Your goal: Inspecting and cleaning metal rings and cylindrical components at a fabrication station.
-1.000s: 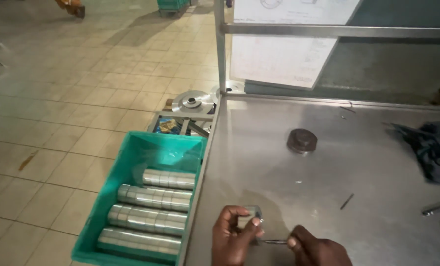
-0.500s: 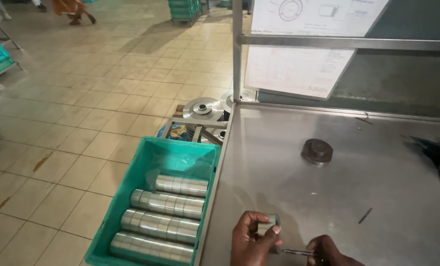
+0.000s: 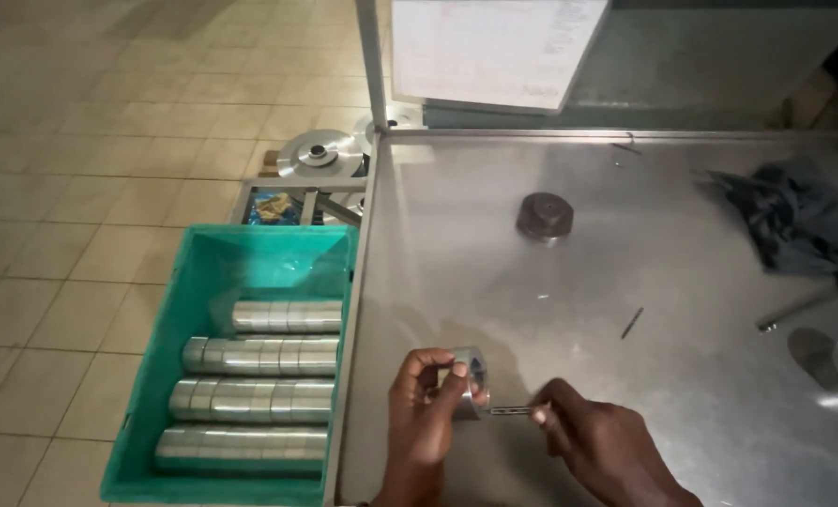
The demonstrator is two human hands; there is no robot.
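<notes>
My left hand [image 3: 422,406] grips a short shiny metal ring [image 3: 471,377] standing on edge on the steel table [image 3: 616,376], near its front left corner. My right hand [image 3: 595,441] pinches a thin metal rod [image 3: 510,410] whose tip points at the ring's side. Both hands sit close together, a few centimetres apart.
A teal crate [image 3: 203,282] holding rows of metal rings stands on the tiled floor left of the table. On the table lie a dark round part [image 3: 544,217], a small pin [image 3: 631,322], a dark cloth [image 3: 794,221] and a metal tool [image 3: 799,308] at right. Metal discs [image 3: 318,152] lie behind the crate.
The view has shifted, so the table and the crate sit differently in the frame. My hands keep the ring and the rod in the same hold.
</notes>
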